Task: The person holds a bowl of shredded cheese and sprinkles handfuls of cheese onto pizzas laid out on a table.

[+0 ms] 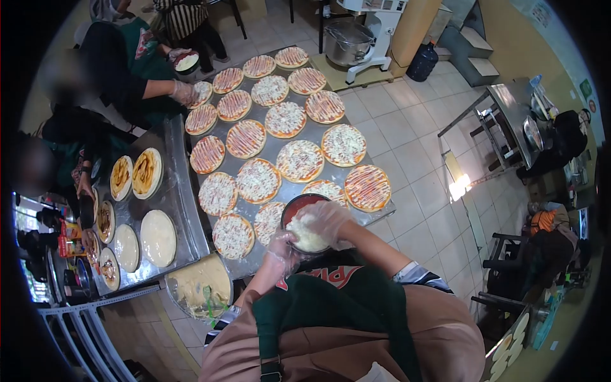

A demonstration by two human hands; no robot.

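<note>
A bowl (298, 204) of shredded white cheese (307, 234) is held close to my green apron, over the near edge of the metal table. My left hand (280, 254), in a clear plastic glove, grips the bowl's left rim. Gloved as well, my right hand (331, 223) reaches into the bowl at its right side, its fingers blurred in the cheese. Beyond the bowl lie rows of round pizzas, some covered in white cheese (300, 161), others with sauce stripes (368, 188). One cheese-covered pizza (270, 223) is partly hidden behind the bowl.
At the upper left, a co-worker's gloved hand (184, 93) touches a pizza, with a cheese bowl (186, 62) nearby. A second metal table (181, 210) on the left holds plain dough rounds (158, 239). A mixer (350, 43) stands beyond. A dough-filled tub (200, 286) sits below left.
</note>
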